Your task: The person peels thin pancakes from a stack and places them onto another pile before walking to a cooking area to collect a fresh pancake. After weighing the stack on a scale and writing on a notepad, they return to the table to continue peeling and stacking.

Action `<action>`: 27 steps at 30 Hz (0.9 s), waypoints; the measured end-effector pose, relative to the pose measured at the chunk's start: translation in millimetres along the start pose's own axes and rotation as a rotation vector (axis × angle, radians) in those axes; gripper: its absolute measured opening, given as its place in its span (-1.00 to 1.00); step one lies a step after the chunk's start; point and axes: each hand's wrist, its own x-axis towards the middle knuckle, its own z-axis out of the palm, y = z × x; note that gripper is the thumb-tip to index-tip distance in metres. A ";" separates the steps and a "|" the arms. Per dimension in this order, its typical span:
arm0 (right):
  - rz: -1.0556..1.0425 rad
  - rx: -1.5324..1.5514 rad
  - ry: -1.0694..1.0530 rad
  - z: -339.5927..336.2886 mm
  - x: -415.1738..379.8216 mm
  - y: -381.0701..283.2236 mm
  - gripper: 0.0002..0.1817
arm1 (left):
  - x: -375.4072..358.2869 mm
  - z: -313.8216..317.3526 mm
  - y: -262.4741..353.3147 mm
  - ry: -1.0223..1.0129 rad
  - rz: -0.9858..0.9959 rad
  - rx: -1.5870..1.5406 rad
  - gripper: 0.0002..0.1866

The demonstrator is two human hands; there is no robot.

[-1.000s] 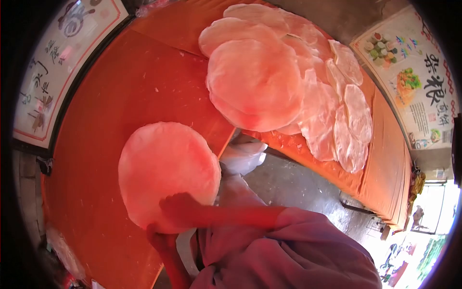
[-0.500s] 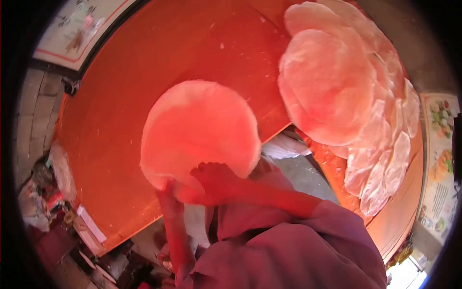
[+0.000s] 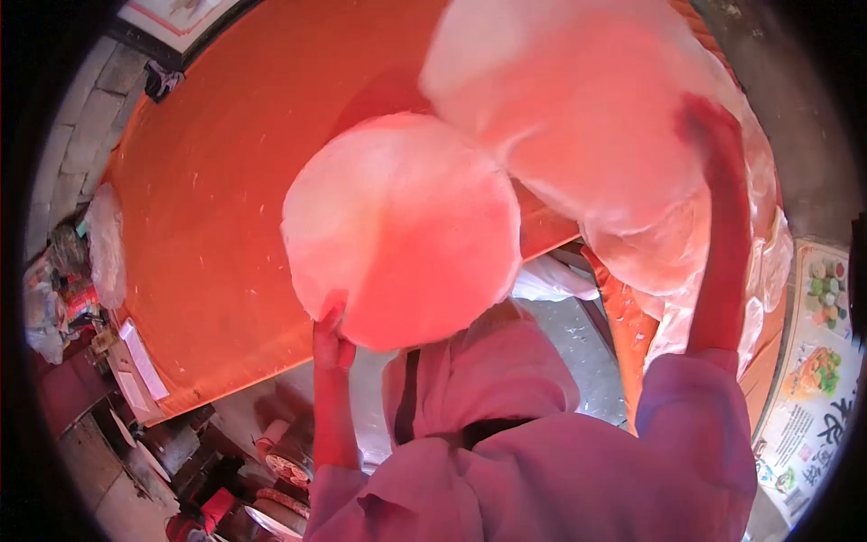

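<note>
A thin, round, pale pancake (image 3: 406,244) hangs over the near edge of the orange-covered table. My left hand (image 3: 332,339) pinches its lower left rim, thumb on top. At the right, my right hand (image 3: 713,126) is at the right edge of a larger thin pancake (image 3: 578,117), which is blurred and raised over the pile. The fingers of that hand are smeared, but they appear closed on the edge. Below lies a pile of overlapping pancakes (image 3: 673,248), partly covered by the raised one and my right forearm. The two pancakes meet or overlap near the middle.
The orange tabletop (image 3: 217,208) stretches to the left and back. A clear plastic bag (image 3: 107,248) and a pale strip (image 3: 144,361) sit along its left edge. A printed food poster (image 3: 813,352) stands at the far right. A gap separates the two table parts.
My right hand has moved from the near rim of the pancake to the pile at the right. A large pancake there is now raised. My left hand still grips its pancake.
</note>
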 end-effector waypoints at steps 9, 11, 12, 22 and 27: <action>-0.741 -1.091 0.419 34.5 -66.5 57.6 -0.46 | -34.4 57.9 33.3 -0.153 0.057 -0.020 -0.30; -0.303 -0.446 -0.138 146.0 -139.8 37.2 -0.42 | -37.4 71.7 35.8 -0.199 0.094 0.033 -0.27; -0.119 -0.280 -0.404 197.2 -179.3 21.1 -0.39 | -36.8 78.5 37.2 -0.229 0.112 0.059 -0.25; 0.101 0.074 -0.899 281.9 -219.6 -8.8 -0.71 | -33.7 92.3 38.2 -0.095 0.132 0.226 -0.22; 0.050 0.005 -0.805 299.4 -233.5 -11.2 -0.84 | -32.2 88.7 33.9 -0.025 0.105 0.185 -0.17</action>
